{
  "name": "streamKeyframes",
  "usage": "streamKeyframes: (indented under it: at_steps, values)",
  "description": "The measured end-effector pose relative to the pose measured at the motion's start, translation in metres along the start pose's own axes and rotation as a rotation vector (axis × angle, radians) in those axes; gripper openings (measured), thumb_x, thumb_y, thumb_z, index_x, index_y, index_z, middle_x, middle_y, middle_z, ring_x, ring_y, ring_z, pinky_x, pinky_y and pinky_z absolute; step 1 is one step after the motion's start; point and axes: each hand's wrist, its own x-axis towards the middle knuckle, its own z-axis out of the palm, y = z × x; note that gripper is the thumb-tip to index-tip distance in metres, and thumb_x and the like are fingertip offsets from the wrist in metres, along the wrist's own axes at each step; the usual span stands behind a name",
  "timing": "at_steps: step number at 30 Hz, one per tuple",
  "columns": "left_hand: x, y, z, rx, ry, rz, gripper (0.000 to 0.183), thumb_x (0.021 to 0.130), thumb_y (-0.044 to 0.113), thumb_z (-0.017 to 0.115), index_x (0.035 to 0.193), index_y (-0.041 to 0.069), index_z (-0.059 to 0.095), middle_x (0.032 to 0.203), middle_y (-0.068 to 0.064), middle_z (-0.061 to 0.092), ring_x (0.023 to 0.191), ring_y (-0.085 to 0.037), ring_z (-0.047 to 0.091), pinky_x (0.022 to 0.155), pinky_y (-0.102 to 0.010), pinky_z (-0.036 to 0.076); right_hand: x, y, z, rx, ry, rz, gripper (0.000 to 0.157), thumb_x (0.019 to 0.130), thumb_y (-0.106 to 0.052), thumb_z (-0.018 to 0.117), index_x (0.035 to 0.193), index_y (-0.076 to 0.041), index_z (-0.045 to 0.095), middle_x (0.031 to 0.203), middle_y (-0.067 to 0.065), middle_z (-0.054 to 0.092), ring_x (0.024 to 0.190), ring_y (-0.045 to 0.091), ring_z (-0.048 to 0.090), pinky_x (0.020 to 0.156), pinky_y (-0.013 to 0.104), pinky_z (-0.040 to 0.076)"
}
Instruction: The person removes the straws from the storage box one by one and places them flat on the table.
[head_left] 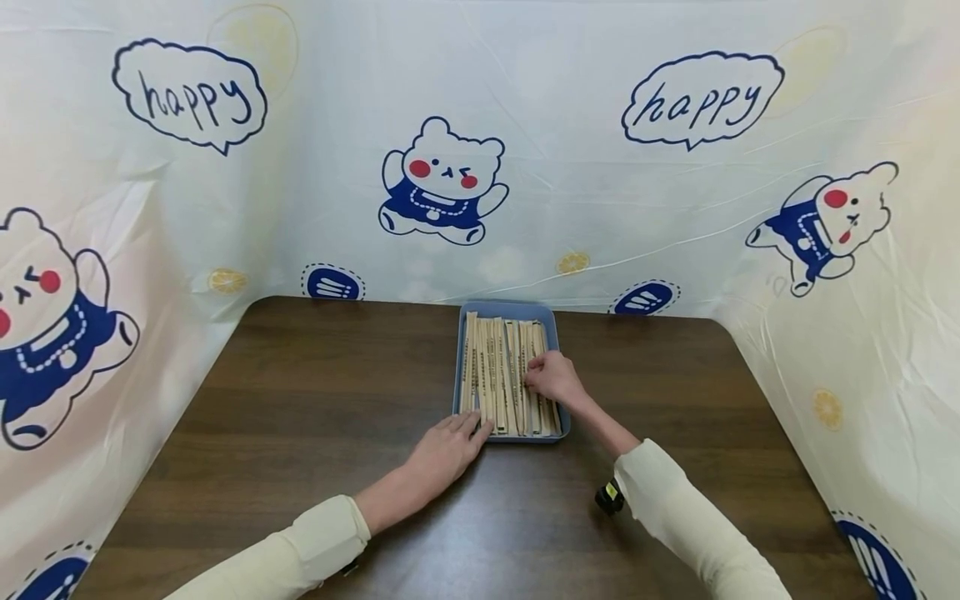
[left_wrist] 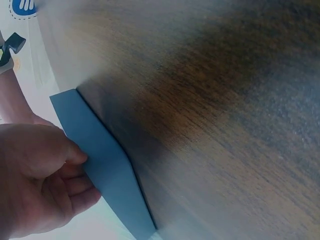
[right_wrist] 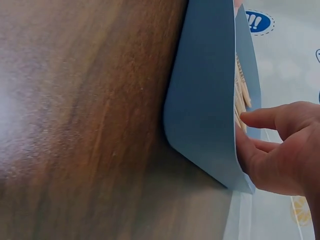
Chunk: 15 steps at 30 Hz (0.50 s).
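A blue-grey tray (head_left: 564,417) at the back middle of the table holds several long, pale wrapped chopsticks (head_left: 491,367) with printing, laid lengthwise side by side. My left hand (head_left: 447,446) rests over the tray's near left corner; in the left wrist view its thumb and fingertips come over the rim. My right hand (head_left: 557,379) reaches in over the right side, fingers curled down on the right-hand chopsticks, pinching at them. From the right wrist, the thumb (right_wrist: 255,119) lies against chopsticks (right_wrist: 241,95), and the other fingertips are hidden behind the tray wall (right_wrist: 205,100).
The dark wooden table (head_left: 315,383) carries the tray near its far edge. A white curtain (head_left: 337,167) with bear and "happy" prints hangs round the back and sides. A small black and yellow device (head_left: 611,497) shows under the right sleeve (head_left: 675,504).
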Motion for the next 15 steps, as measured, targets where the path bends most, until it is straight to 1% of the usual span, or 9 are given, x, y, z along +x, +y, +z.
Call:
streamKeyframes:
  at_steps: [1, 2, 3, 4, 6, 8, 10, 12, 15]
  values:
    - [0.0, 0.0, 0.0, 0.0, -0.002, -0.001, 0.049, 0.095, 0.003, 0.065, 0.143, 0.011, 0.056, 0.139, -0.015, 0.056, 0.125, -0.026, 0.057, 0.1, -0.035, 0.049, 0.001, -0.001, 0.0, -0.02, 0.004, -0.007, 0.021, 0.092, -0.004, 0.066, 0.071, -0.003, 0.063, 0.059, 0.0, 0.055, 0.064, 0.02, 0.068, 0.051, 0.022, 0.045]
    - [0.0, 0.0, 0.0, -0.001, -0.003, -0.003, 0.049, 0.095, 0.003, 0.065, 0.143, 0.011, 0.056, 0.139, -0.015, 0.056, 0.125, -0.026, 0.057, 0.1, -0.035, 0.049, 0.002, -0.001, 0.001, -0.035, 0.005, -0.011, 0.03, 0.092, -0.004, 0.066, 0.064, -0.006, 0.055, 0.054, -0.001, 0.05, 0.061, 0.021, 0.067, 0.049, 0.022, 0.04]
    - [0.001, 0.0, 0.0, -0.001, -0.004, -0.004, 0.049, 0.095, 0.003, 0.065, 0.143, 0.011, 0.056, 0.139, -0.015, 0.056, 0.125, -0.026, 0.057, 0.1, -0.035, 0.049, 0.003, -0.002, 0.001, -0.044, 0.006, -0.02, 0.036, 0.091, -0.004, 0.066, 0.06, -0.008, 0.047, 0.052, -0.001, 0.045, 0.06, 0.023, 0.066, 0.048, 0.022, 0.038]
    - [0.001, 0.0, 0.0, -0.001, -0.003, -0.006, 0.049, 0.095, 0.003, 0.066, 0.143, 0.011, 0.056, 0.139, -0.015, 0.056, 0.125, -0.026, 0.057, 0.1, -0.035, 0.049, 0.004, -0.003, 0.001, -0.053, 0.006, -0.031, 0.04, 0.091, -0.004, 0.066, 0.059, -0.009, 0.043, 0.05, -0.001, 0.045, 0.059, 0.024, 0.067, 0.047, 0.022, 0.037]
    - [0.001, 0.0, -0.001, -0.001, -0.005, -0.008, 0.049, 0.095, 0.003, 0.066, 0.143, 0.011, 0.056, 0.139, -0.015, 0.056, 0.125, -0.026, 0.057, 0.1, -0.035, 0.049, 0.006, -0.004, 0.002, -0.064, 0.015, -0.042, 0.042, 0.089, -0.003, 0.067, 0.056, -0.012, 0.044, 0.049, 0.0, 0.051, 0.059, 0.025, 0.068, 0.046, 0.021, 0.038]
    - [0.001, 0.0, -0.002, 0.001, -0.009, -0.006, 0.049, 0.095, 0.003, 0.065, 0.143, 0.011, 0.056, 0.139, -0.015, 0.056, 0.125, -0.026, 0.057, 0.1, -0.035, 0.049, 0.007, -0.005, 0.004, -0.075, 0.019, -0.059, 0.045, 0.09, -0.004, 0.068, 0.054, -0.013, 0.043, 0.047, 0.0, 0.051, 0.058, 0.026, 0.068, 0.044, 0.021, 0.037]
    - [0.001, 0.0, -0.003, 0.005, -0.018, -0.004, 0.049, 0.095, 0.004, 0.065, 0.143, 0.011, 0.056, 0.14, -0.015, 0.056, 0.125, -0.025, 0.057, 0.1, -0.035, 0.049, 0.008, -0.005, 0.005, -0.088, 0.021, -0.075, 0.048, 0.09, -0.005, 0.07, 0.052, -0.014, 0.041, 0.045, -0.001, 0.047, 0.054, 0.026, 0.066, 0.043, 0.022, 0.035]
    - [0.001, 0.0, -0.004, 0.008, -0.026, -0.003, 0.049, 0.096, 0.004, 0.065, 0.143, 0.011, 0.055, 0.14, -0.015, 0.056, 0.126, -0.025, 0.056, 0.1, -0.035, 0.049, 0.009, -0.004, 0.007, -0.114, 0.027, -0.088, 0.054, 0.09, -0.006, 0.07, 0.05, -0.015, 0.035, 0.041, -0.003, 0.038, 0.045, 0.023, 0.058, 0.042, 0.023, 0.029]
    - [0.001, 0.0, -0.003, 0.013, -0.03, 0.001, 0.049, 0.096, 0.004, 0.065, 0.144, 0.012, 0.056, 0.14, -0.014, 0.056, 0.126, -0.025, 0.056, 0.1, -0.034, 0.049, 0.01, -0.003, 0.011, -0.163, 0.045, -0.084, 0.056, 0.088, -0.005, 0.069, 0.049, -0.017, 0.031, 0.041, -0.006, 0.029, 0.035, 0.015, 0.037, 0.042, 0.024, 0.023]
